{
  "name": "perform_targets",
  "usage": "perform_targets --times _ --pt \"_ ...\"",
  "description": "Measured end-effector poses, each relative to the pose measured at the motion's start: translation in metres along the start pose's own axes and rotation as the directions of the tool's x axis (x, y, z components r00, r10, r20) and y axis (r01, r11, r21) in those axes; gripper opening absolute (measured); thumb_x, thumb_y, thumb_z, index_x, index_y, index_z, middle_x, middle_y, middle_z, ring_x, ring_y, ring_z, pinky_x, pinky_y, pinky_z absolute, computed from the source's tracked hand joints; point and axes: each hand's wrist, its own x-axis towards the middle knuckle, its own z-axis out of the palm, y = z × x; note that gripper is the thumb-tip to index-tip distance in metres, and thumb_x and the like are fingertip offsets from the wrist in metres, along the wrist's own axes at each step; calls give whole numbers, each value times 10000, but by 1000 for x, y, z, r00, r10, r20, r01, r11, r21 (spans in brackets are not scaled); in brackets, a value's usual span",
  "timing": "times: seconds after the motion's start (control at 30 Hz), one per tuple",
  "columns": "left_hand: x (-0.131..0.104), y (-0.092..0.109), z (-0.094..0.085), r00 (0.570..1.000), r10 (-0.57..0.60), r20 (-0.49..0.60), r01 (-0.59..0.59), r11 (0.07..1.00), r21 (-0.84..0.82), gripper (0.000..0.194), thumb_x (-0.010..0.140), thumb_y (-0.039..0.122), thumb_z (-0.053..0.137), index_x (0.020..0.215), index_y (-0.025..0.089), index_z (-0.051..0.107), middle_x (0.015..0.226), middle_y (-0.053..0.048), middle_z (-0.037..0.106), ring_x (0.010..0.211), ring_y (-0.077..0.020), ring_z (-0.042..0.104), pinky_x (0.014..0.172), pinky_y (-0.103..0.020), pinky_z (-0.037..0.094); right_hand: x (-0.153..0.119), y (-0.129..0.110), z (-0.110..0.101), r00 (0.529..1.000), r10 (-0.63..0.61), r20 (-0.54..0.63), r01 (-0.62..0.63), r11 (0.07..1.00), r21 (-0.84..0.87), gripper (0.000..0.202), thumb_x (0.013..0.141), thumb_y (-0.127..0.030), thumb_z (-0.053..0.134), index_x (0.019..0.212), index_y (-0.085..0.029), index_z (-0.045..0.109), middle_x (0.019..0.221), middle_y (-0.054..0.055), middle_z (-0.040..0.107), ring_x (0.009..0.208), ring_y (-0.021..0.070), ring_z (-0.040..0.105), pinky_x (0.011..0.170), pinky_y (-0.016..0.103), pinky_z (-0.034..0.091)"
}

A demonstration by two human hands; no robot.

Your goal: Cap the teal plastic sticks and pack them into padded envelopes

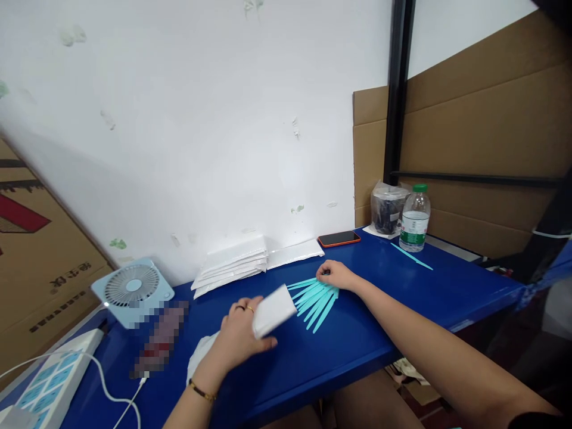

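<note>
Turquoise sticks point(318, 302), at least seven, lie fanned on one blue table point(353, 333) beneath the right hand point(336, 276); its fingers are narrow, gripping I cannot tell. The left hand point(241, 333) holds one white packet point(273, 311). Behind is one white wall point(223, 119).

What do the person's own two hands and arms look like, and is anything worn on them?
Both hands are without gloves. The left hand has a dark ring and a gold-coloured ring, with a dark and gold bracelet at its wrist. The right hand shows no bracelet; a black sleeve shows higher up that arm.
</note>
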Motion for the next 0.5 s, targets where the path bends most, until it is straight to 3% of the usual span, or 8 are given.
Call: perform_targets --times 0.1,0.17,0.23,0.33,0.4,0.5 --pt "-8 3 10 959 26 281 -53 994 90 1121 368 582 756 1364 321 314 1367 -125 333 1252 -392 260 996 -542 208 2 6 -15 992 -53 117 45 997 68 109 628 -245 656 694 -179 713 692 10 669 614 139 557 572 216 403" --pt "-6 8 6 936 57 347 -82 995 59 1103 415 620 728 1378 350 262 1395 -108 302 1270 -374 250 1011 -537 184 5 9 -22 983 -81 165 66 993 97 136 612 -256 674 708 -168 714 666 5 666 587 132 546 542 208 393" --pt "7 18 0 961 82 263 -92 995 24 919 577 647 628 1373 353 274 1400 -95 310 1280 -341 256 1015 -525 189 11 8 -27 975 -103 195 82 991 110 160 615 -273 676 722 -159 713 644 1 655 569 124 529 523 205 379" --pt "40 36 -2 990 138 -36 -139 990 -1 551 824 543 404 1322 306 386 1371 -84 374 1271 -279 291 1003 -460 252 23 -5 -28 961 -166 221 137 980 142 189 632 -309 675 738 -157 710 621 -12 633 557 112 504 525 204 364" --pt "65 45 4 968 243 -65 -246 968 -51 439 862 452 385 1246 261 484 1266 -82 498 1161 -234 435 947 -361 340 31 -17 -24 949 -240 204 201 960 196 215 633 -338 686 749 -160 709 641 -15 629 590 113 511 562 206 372" --pt "94 42 19 967 256 -6 -255 962 -99 337 879 363 362 1024 206 623 896 -55 660 828 -181 589 747 -273 426 38 -27 -15 938 -298 174 244 929 276 272 597 -350 725 793 -163 704 671 -17 613 618 114 516 591 207 381"
